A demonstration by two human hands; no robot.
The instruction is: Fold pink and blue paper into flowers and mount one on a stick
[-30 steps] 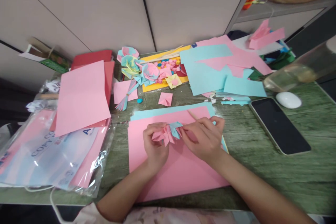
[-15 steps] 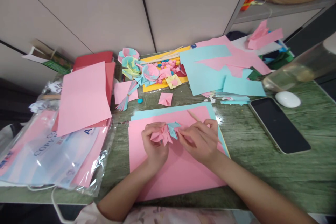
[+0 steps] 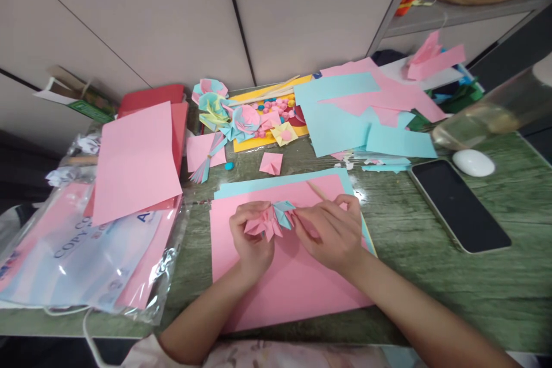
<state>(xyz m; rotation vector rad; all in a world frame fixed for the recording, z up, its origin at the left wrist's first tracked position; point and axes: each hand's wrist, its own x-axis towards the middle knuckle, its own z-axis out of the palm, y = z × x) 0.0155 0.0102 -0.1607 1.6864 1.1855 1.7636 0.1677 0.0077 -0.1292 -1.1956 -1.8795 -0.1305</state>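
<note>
A folded pink and blue paper flower [image 3: 267, 222] is held up between my two hands, above a stack of pink paper [image 3: 293, 293] with blue sheets beneath. My left hand [image 3: 251, 244] is closed around its pink left side. With thumb and forefinger, my right hand [image 3: 332, 233] pinches the right edge, next to the blue folds. A thin wooden stick [image 3: 316, 190] shows behind my right hand; whether the hand holds it I cannot tell. Just past the stack lies a small folded pink square [image 3: 271, 164].
Finished paper flowers [image 3: 245, 119] and small pom-poms [image 3: 276, 106] lie at the back. Blue paper scraps [image 3: 340, 121] spread to their right. A phone [image 3: 459, 205] and a white mouse [image 3: 473, 163] lie on the right. A plastic paper bag [image 3: 112, 259] and pink sheets [image 3: 135, 164] cover the left.
Almost nothing differs. Both hands keep their hold on the paper flower, with only a very slight shift of the left hand and the flower to the left.
</note>
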